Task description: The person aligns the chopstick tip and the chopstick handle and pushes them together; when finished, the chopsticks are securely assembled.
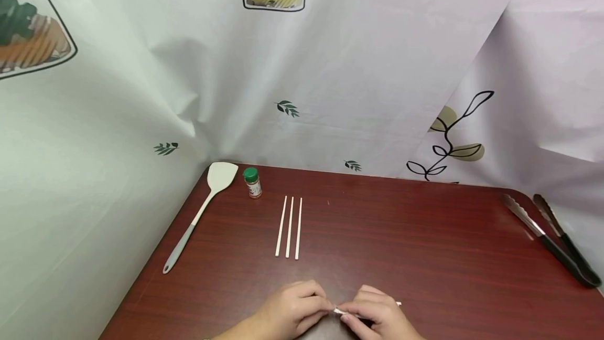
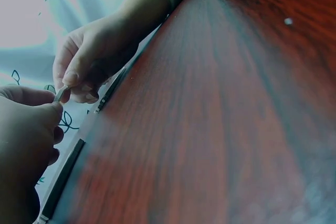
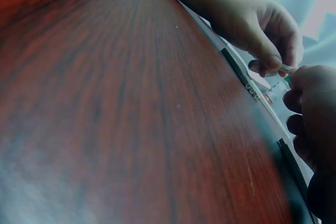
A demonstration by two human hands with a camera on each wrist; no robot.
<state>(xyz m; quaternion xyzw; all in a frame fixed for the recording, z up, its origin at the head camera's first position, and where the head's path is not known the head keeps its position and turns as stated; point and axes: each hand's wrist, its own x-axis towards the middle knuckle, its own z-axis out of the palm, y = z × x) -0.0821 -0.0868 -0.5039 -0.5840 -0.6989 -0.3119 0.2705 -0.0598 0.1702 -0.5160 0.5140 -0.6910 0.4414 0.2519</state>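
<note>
In the head view, a thin white straw [image 1: 341, 311] is between my two hands near the table's front edge. My left hand [image 1: 298, 307] pinches its left end between thumb and fingertips. Close beside it, my right hand [image 1: 377, 311] pinches the straw and hides most of its length; the other end sticks out past the knuckles. Both wrist views show the short piece of straw [image 2: 60, 94] between the two sets of fingertips. Farther back, three white straws [image 1: 289, 227] lie side by side on the dark red table [image 1: 401, 235].
A white spatula [image 1: 200, 211] with a grey handle lies along the left edge. Near its head stands a small spice jar [image 1: 253, 182] with a green lid. Metal tongs [image 1: 554, 243] with black handles lie spread at the right edge. A printed white cloth [image 1: 358, 67] hangs behind.
</note>
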